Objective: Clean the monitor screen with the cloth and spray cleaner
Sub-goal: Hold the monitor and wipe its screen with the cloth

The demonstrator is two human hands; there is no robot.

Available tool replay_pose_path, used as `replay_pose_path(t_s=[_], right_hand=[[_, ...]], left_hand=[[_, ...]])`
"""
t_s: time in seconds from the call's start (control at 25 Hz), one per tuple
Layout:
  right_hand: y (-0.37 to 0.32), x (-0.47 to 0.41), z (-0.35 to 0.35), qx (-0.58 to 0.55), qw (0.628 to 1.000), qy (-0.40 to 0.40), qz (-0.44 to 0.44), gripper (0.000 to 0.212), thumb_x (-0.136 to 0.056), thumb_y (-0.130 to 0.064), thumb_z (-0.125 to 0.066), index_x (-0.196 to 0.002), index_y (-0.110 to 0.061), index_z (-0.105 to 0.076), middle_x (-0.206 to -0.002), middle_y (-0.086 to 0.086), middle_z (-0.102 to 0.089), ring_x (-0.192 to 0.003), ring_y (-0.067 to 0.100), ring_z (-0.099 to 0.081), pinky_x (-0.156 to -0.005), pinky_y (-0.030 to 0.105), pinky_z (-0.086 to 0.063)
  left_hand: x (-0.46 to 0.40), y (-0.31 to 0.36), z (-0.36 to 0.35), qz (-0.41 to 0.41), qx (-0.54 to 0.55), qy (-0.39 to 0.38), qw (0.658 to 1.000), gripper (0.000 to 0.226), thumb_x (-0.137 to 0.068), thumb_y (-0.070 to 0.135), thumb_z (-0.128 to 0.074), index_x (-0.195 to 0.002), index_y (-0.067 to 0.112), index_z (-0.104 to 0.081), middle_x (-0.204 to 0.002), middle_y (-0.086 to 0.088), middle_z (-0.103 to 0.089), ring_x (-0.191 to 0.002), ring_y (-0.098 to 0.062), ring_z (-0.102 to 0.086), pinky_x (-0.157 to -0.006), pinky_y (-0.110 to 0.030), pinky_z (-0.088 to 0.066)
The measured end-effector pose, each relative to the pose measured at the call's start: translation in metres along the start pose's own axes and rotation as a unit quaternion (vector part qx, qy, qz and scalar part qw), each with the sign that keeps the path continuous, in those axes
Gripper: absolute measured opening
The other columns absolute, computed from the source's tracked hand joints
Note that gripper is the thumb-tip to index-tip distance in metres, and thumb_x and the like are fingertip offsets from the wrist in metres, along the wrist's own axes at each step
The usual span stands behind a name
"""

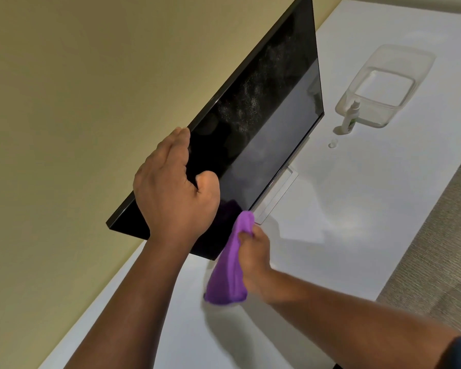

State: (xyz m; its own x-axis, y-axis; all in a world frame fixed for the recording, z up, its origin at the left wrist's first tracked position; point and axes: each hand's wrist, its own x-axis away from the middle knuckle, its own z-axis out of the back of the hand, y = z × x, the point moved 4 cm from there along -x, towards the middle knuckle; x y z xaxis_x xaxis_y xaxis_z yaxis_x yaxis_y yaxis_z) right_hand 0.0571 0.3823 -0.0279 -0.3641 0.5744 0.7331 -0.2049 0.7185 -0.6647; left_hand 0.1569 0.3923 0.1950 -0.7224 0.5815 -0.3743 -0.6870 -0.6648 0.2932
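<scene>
A black monitor (261, 123) stands on a white desk, its dark screen speckled with a mist of spray droplets in the upper middle. My left hand (171, 187) grips the monitor's top edge, fingers behind it and thumb on the screen. My right hand (253, 259) is closed on a purple cloth (230, 265), whose upper end touches the screen's lower edge near the corner. A small white spray bottle (350, 117) stands upright on the desk beyond the monitor, with its clear cap (332, 144) lying just in front of it.
A clear plastic bin (399, 62) sits on the white desk (357, 209) behind the bottle. The monitor's silver stand base (277, 195) shows under the screen. A yellow wall is at left. Grey carpet (437, 249) lies past the desk's right edge.
</scene>
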Motion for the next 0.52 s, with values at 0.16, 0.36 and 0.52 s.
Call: replay_pose_path(t_s=[0.16, 0.36, 0.52], right_hand=[[0.005, 0.001, 0.008, 0.009, 1.000, -0.001, 0.015, 0.026, -0.107, -0.012, -0.043, -0.126, -0.014, -0.061, -0.107, 0.006, -0.067, -0.098, 0.023, -0.063, -0.081, 0.028, -0.054], [-0.071, -0.061, 0.025, -0.043, 0.993, 0.076, 0.081, 0.040, -0.107, -0.015, -0.046, -0.147, -0.016, -0.046, -0.132, 0.004, -0.059, -0.115, 0.025, -0.060, -0.100, 0.041, -0.053], [-0.078, -0.071, 0.015, 0.012, 0.990, 0.091, 0.108, 0.022, -0.106, -0.018, -0.048, -0.127, -0.024, -0.053, -0.105, -0.003, -0.058, -0.096, 0.019, -0.061, -0.081, 0.030, -0.054]], left_hand=[[-0.001, -0.002, 0.000, -0.005, 0.001, -0.001, 1.000, 0.071, -0.076, 0.022, -0.050, -0.146, 0.010, -0.055, -0.150, -0.007, -0.057, -0.135, -0.024, -0.055, -0.112, -0.044, -0.041], [-0.001, -0.002, -0.001, -0.008, 0.003, 0.002, 1.000, 0.070, -0.077, 0.023, -0.050, -0.146, 0.010, -0.055, -0.149, -0.008, -0.057, -0.135, -0.025, -0.056, -0.110, -0.041, -0.040], [-0.002, -0.003, -0.001, 0.000, 0.007, -0.001, 1.000, 0.070, -0.078, 0.025, -0.049, -0.146, 0.012, -0.055, -0.150, -0.006, -0.056, -0.135, -0.024, -0.056, -0.111, -0.043, -0.041]])
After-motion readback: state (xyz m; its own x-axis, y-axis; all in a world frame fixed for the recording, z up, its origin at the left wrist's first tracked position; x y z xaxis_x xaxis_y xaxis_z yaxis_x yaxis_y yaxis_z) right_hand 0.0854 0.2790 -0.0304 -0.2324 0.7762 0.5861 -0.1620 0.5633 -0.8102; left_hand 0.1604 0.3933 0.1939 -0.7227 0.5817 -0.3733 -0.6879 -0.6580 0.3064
